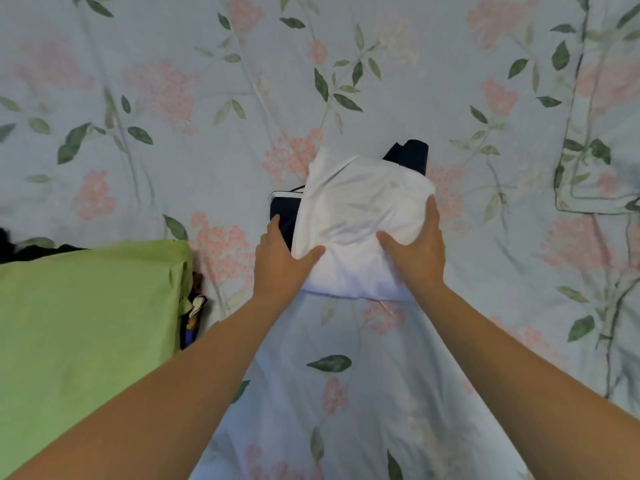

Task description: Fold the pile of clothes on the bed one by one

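1. White garment, folded into a compact bundle, is seen near the middle of the floral bedsheet, lying on top of a dark navy garment.
2. Navy edges are exposed at two places: a corner at the bundle's 1 o'clock and a white-trimmed edge at its 9 o'clock.
3. The left hand is laid at the bundle's 8 o'clock edge, fingers straight along the navy edge and thumb spread onto the white cloth; nothing is pinched.
4. The right hand is pressed flat on the bundle's 4 o'clock side, fingers extended along its right edge, thumb spread on top; nothing is gripped.
5. A green cloth is spread at 8 o'clock of the bundle, its right edge just beside the left forearm, with dark patterned items showing beneath that edge.
6. Open sheet is seen from 10 to 3 o'clock of the bundle, and at 6 o'clock between the forearms.
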A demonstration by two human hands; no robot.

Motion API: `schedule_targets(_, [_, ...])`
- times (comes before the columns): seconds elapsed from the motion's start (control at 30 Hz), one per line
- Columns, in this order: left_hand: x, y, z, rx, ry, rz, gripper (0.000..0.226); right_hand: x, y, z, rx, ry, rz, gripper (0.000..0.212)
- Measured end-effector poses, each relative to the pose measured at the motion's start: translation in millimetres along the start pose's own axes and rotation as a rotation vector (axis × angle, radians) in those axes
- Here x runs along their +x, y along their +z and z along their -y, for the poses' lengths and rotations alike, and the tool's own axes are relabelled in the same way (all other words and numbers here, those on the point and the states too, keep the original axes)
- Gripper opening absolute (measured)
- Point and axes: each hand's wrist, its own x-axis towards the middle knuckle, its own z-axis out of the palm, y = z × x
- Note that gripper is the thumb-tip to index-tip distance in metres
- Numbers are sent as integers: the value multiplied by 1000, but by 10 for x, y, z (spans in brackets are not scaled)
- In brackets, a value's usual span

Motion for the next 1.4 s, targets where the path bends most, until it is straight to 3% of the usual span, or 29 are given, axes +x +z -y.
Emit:
schedule_targets(0.1, [-11, -50, -35, -96, -58, 66, 101, 36, -50, -30, 165, 51, 64, 110])
schedule_targets(0.2, [-79, -147, -92, -183, -83, 145, 89, -93, -53, -50, 281, 100, 119, 98])
schedule_targets(0.37, [-407, -630, -253, -182, 25, 167, 70, -561, -211, 281, 332, 63, 147, 79])
schedule_targets(0.67, [-1694, -2807, -278, -258, 139, -42, 67, -2148, -246, 1749, 440, -130, 316, 81])
schedule_targets(0.87, [-2309, -3750, 492, -282, 116, -247, 65, -3041, 506, 2274, 529, -224, 418, 72])
schedule_targets(0.97, [-2150, -3734, 1279, -68, 57, -290, 67, -3240, 1114, 2116, 376, -184, 436, 87])
schedule_targets(1.07, [-1916, -3543, 1876, 252, -198, -111, 75, -3418, 1571, 1847, -3, -192, 493, 108])
schedule_targets(1.13, [-1868, -3423, 2057, 504, -332, -66, 86, -3516, 1711, 1691, -276, -347, 354, 108])
schedule_targets(1.2, [-1917, -3362, 2133, 687, -145, -165, 93, -3594, 1802, 1621, -457, -587, 171, 100])
schedule_targets(1.27, [-1943, -3336, 2167, 651, 185, -179, 83, -3672, 1909, 1587, -518, -760, 145, 79])
schedule_targets(1.3, [-1944, -3316, 2183, 643, 291, -114, 74, -3723, 1968, 1586, -552, -788, 168, 68])
schedule_targets(1.4, [-1969, -3272, 2152, 753, 290, 110, 80, -3834, 2101, 1602, -695, -736, 200, 62])
